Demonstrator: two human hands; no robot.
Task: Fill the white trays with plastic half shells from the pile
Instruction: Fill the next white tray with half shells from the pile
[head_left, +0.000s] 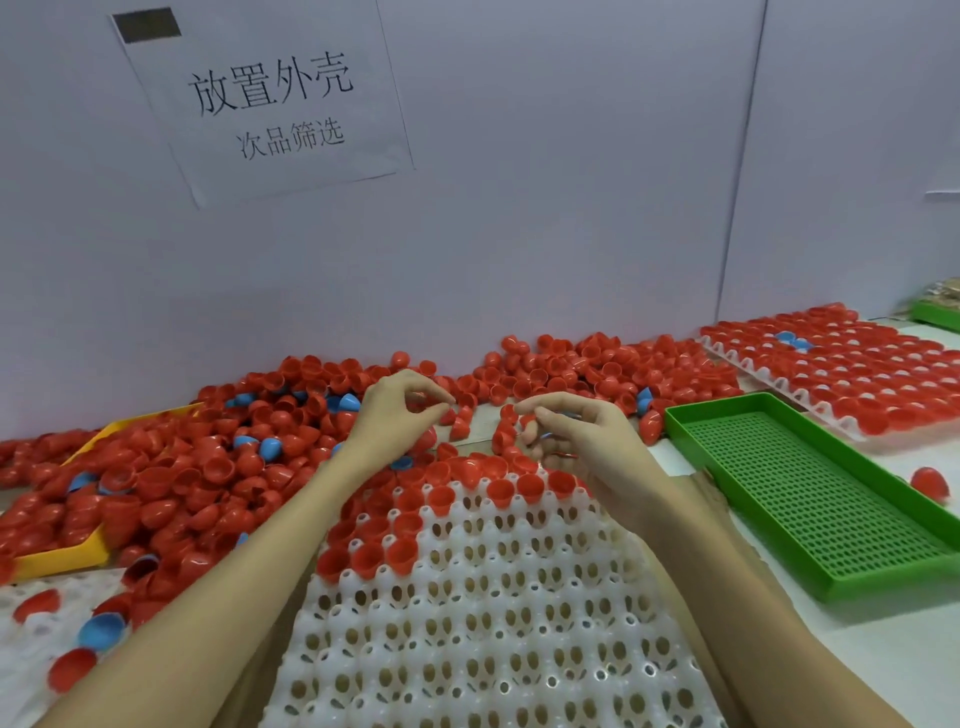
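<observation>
A large pile of red half shells (208, 457), with a few blue ones mixed in, spreads along the wall. The white tray (467, 649) lies in front of me; red shells (441, 499) sit only in its far rows and far left corner. My left hand (400, 415) hovers over the pile just beyond the tray, fingertips pinched on a red half shell (448, 415). To its right, my right hand (576, 436) is curled around several red half shells (506, 434), some hidden in the palm.
A filled white tray (841, 374) lies at the far right. A green perforated tray (810, 499) lies right of my tray, with a loose red shell (930, 483) beyond it. A yellow scoop (62, 561) lies half buried on the left. Another white tray (21, 649) is at the lower left.
</observation>
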